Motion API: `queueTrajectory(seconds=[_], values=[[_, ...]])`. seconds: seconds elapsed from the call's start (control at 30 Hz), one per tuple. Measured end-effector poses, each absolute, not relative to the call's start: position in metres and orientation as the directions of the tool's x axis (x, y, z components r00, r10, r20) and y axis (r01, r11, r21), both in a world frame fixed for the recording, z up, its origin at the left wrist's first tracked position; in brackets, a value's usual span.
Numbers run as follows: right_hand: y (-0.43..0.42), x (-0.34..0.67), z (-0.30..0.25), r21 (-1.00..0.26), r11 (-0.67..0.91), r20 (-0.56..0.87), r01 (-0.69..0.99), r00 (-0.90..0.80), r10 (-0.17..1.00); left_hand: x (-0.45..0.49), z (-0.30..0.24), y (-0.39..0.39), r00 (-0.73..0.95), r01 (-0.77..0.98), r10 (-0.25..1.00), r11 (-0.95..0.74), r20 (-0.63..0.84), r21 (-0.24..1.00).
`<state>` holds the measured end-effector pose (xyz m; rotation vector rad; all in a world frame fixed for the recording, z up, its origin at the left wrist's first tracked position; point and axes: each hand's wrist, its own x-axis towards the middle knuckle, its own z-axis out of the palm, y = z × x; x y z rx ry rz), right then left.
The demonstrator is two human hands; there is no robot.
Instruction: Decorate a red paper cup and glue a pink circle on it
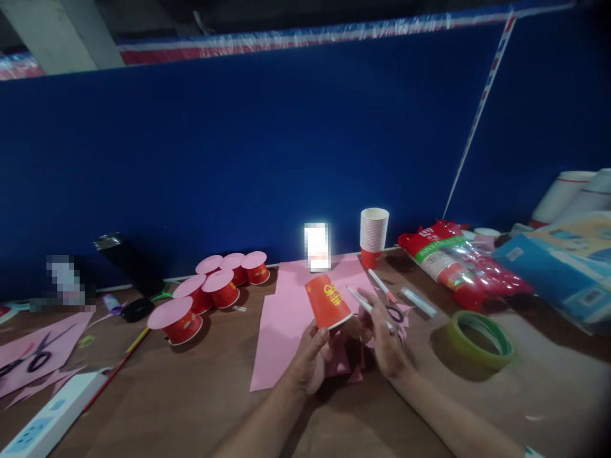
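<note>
My left hand (pixel 312 356) grips a red paper cup (pixel 327 302) with yellow print near its rim; the cup is upside down and tilted. In my right hand (pixel 384 334) is a white pen (pixel 365 302), its tip pointing toward the cup's side. Under both hands lie pink paper sheets (pixel 274 340) with cut scraps. Scissors (pixel 395 313) with dark handles rest beyond my right hand, partly covered by it. Close by are a second white pen with a red end (pixel 382 285) and a clear tube (pixel 418 302).
Several red cups topped with pink discs (pixel 179 321) stand to the left. A cup stack (pixel 374 235), a bag of paper cups (pixel 463 261) and a tape roll (pixel 482 340) are on the right. At the left lie a power strip (pixel 62 407), other scissors (pixel 41 353) and a black flask (pixel 131 264).
</note>
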<state>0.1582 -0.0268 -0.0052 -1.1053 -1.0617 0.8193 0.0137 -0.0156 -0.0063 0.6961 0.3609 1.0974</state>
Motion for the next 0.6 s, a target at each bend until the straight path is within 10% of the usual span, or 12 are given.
queueTrajectory(seconds=[0.27, 0.6], values=[[-0.027, 0.139, -0.016, -0.957, 0.045, -0.012, -0.287, 0.194, 0.981, 0.006, -0.007, -0.015, 0.542, -0.681, 0.840, 0.417, 0.032, 0.602], [-0.031, 0.143, -0.012, -0.927, 0.315, 0.313, 0.202, -0.041, 0.949, 0.004, -0.012, -0.010, 0.469, -0.734, 0.880, 0.435, -0.074, 0.521]])
